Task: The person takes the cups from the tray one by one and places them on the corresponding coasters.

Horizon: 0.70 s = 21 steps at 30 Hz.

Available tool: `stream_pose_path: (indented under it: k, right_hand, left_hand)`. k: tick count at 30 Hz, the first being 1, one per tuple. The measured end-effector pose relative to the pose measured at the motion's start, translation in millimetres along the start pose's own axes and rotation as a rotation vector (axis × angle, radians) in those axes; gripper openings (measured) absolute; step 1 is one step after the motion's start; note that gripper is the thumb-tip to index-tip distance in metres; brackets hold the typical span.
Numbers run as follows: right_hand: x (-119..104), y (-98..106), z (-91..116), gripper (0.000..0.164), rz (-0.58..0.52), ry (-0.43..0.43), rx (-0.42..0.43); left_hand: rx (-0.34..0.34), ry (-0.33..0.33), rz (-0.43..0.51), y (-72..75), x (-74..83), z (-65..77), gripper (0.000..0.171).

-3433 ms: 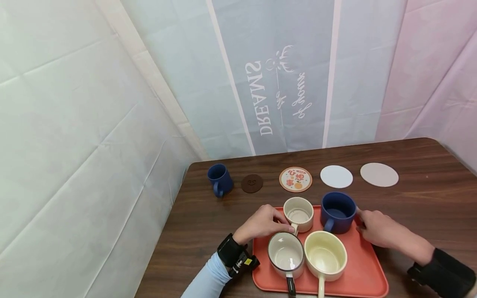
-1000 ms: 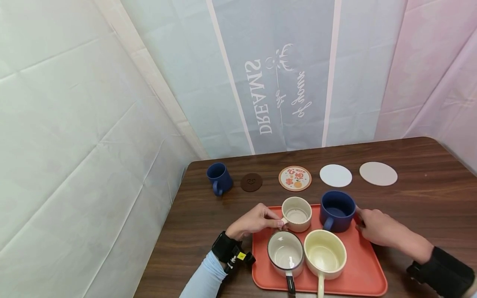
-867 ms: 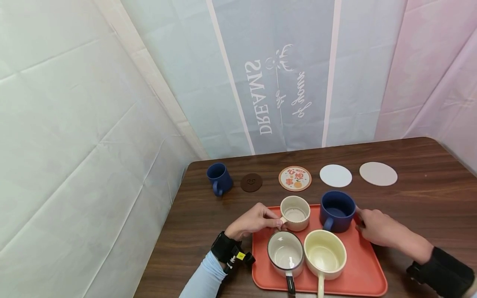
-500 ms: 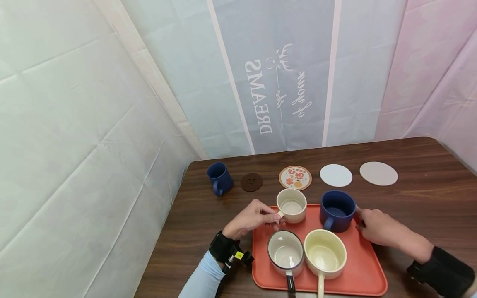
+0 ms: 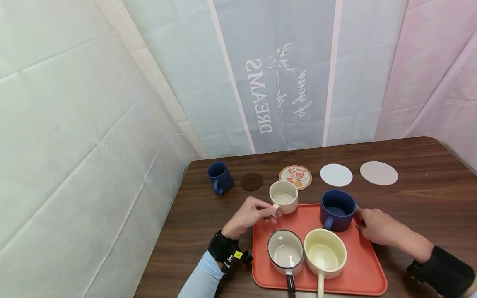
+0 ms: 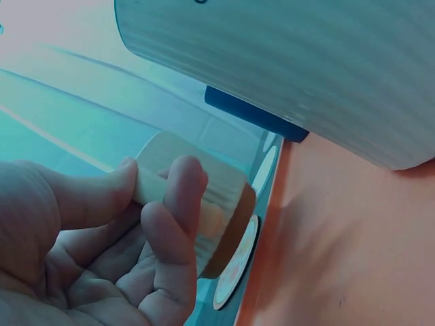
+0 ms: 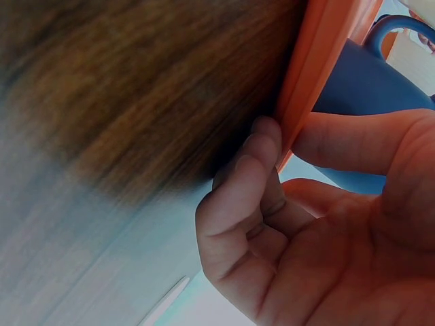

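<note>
My left hand (image 5: 250,216) pinches the handle of a cream mug (image 5: 284,203) between thumb and fingers. The mug is upright over the far left rim of the red tray (image 5: 359,269), just in front of the patterned coaster (image 5: 292,173); the left wrist view shows its brown underside above the tray's edge. My right hand (image 5: 384,228) grips the tray's right rim, thumb on the inner side and fingers curled outside it in the right wrist view. Close by that thumb stands a large blue mug (image 5: 337,211) on the tray.
The tray also bears a white pot with a black rim (image 5: 285,252) and a pale yellow pot (image 5: 325,254), handles toward me. Along the table's back lie a brown coaster (image 5: 251,181), a white coaster (image 5: 336,175) and a beige coaster (image 5: 379,173). A small blue mug (image 5: 220,178) stands at left.
My left hand has taken the cream mug by its handle, turned that handle leftward and raised the mug away from the tray, back and left. The right hand stays at the rim.
</note>
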State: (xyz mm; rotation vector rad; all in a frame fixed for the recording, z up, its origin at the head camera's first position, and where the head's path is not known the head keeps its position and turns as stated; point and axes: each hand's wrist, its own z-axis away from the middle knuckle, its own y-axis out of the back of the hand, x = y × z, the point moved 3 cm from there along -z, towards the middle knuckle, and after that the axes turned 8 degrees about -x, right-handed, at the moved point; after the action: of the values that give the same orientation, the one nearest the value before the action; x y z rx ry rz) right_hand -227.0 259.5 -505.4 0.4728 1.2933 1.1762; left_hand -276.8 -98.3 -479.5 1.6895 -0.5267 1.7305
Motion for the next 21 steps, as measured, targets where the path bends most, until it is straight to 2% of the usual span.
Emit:
stream_pose_path:
  k: [4, 8, 16, 21]
  right_hand:
    - [-1.0, -0.2, 0.7, 0.033, 0.004, -0.003, -0.001]
    - [-1.1, -0.2, 1.0, 0.039, 0.007, 0.001, 0.001]
    - [0.5, -0.6, 0.1, 0.043, -0.003, 0.011, -0.001]
    - [1.4, -0.9, -0.1, 0.048, 0.008, 0.025, 0.016]
  left_hand:
    - [0.041, -0.008, 0.03, 2.1, 0.2, -0.8, 0.019]
    - [0.082, -0.023, 0.03, 3.1, 1.9, 0.1, 0.02]
    - [0.204, -0.045, 0.034, 5.3, -0.6, 0.1, 0.018]
    - [0.278, -0.07, 0.001, 5.2, -2.6, -1.9, 0.019]
